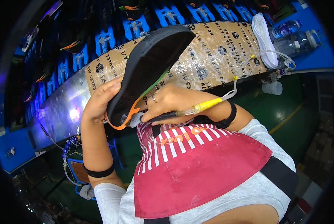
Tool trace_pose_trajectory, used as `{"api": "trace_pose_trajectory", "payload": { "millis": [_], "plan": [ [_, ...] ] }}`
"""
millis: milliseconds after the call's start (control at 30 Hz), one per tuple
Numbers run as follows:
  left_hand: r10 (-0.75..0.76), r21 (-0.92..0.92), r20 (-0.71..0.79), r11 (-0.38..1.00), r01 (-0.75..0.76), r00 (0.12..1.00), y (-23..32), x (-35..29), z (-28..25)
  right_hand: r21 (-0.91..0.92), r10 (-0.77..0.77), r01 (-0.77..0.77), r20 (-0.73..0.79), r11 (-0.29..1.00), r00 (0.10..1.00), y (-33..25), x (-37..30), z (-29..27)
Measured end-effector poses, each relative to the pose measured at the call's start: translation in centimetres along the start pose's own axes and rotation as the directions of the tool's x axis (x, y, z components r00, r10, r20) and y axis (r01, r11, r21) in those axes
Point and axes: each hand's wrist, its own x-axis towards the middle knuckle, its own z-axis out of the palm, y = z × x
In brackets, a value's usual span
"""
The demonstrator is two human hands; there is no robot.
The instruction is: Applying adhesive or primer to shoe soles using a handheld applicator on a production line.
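Head view: nearest me spreads my red apron [200,179], striped white across its upper part, over a grey shirt [228,198]. Each forearm wears a black band [228,117].

My right hand [170,100], a ring on one finger, is curled closed around the dark handle of a brush [163,117]. Yellow tape [208,105] wraps the handle's back end, where a clear tube [232,91] leads off to the right. I have the pale bristles at the orange edging on the near end of a black shoe sole [148,63].

My left hand [101,99] is closed on that same sole by its left side, thumb laid over the edge; my other fingers there are mostly hidden behind it. The sole slants away from me, its far end up and to the right, green edging along its right side. I cannot tell whether it touches the cardboard [219,56] behind it.

The cardboard covers part of a shiny metal bench [62,112]. At its right end stand a white sole-shaped piece [264,41] and, just past that, two bottles [286,44]. Beyond the cardboard runs a row of blue holders [170,15].
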Motion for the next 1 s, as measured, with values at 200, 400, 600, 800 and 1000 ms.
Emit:
{"api": "trace_pose_trajectory", "payload": {
  "millis": [200, 400, 600, 800, 1000],
  "plan": [
    [-0.024, 0.124, -0.001, 0.992, 0.024, 1.0, 0.3, 0.3, 0.2, 0.007, -0.016, 0.017, -0.156, 1.0, 0.988, -0.1, 0.5, 0.5],
    [-0.093, 0.162, -0.035, 0.982, 0.098, 0.995, 0.6, 0.1, 0.1, -0.011, -0.111, 0.11, -0.038, 0.994, 0.993, 0.1, 0.1, 0.4],
    [-0.08, 0.065, -0.065, 0.994, 0.084, 0.995, -1.0, 0.0, -1.4, -0.064, -0.079, 0.074, -0.068, 0.995, 0.995, 0.1, 0.0, 0.5],
    [0.086, -0.333, -0.434, 0.909, -0.249, 0.897, -4.4, 0.6, -2.1, 0.14, 0.113, -0.086, -0.197, 0.986, 0.974, 0.0, -1.1, -0.9],
    [0.566, -0.433, -0.567, 0.412, -0.802, 0.598, -5.5, -0.1, -3.1, 0.232, 0.285, -0.195, -0.469, 0.953, 0.836, -0.3, -1.2, -2.1]
  ]
}}
